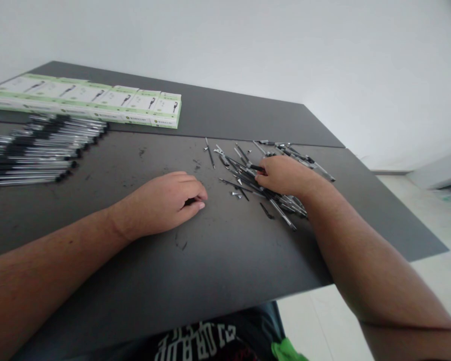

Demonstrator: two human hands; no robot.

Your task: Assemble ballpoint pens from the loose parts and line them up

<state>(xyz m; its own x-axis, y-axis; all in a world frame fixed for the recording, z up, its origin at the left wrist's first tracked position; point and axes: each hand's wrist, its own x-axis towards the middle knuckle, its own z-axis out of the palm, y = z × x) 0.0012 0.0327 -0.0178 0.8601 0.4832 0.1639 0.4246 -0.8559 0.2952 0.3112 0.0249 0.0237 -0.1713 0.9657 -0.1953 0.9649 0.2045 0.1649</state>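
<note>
My right hand (283, 175) reaches into a loose pile of pen parts (285, 203), its fingers closed on a short black pen part (256, 168). Clear barrels, thin dark refills and small metallic tips lie tangled under and around it. My left hand (169, 200) rests on the grey table (210, 271), left of the pile. Its fingers are curled with the thumb close to the index finger; a dark spot shows between them, and I cannot tell if it is an object or shadow. A single refill (210, 153) lies at the pile's far left edge.
Rows of assembled pens (41, 150) with black ends lie at the left. Behind them stands a line of white and green boxes (108, 100) printed with a pen picture. Dark marks (180, 243) spot the tabletop. A white wall (210, 45) stands behind the table.
</note>
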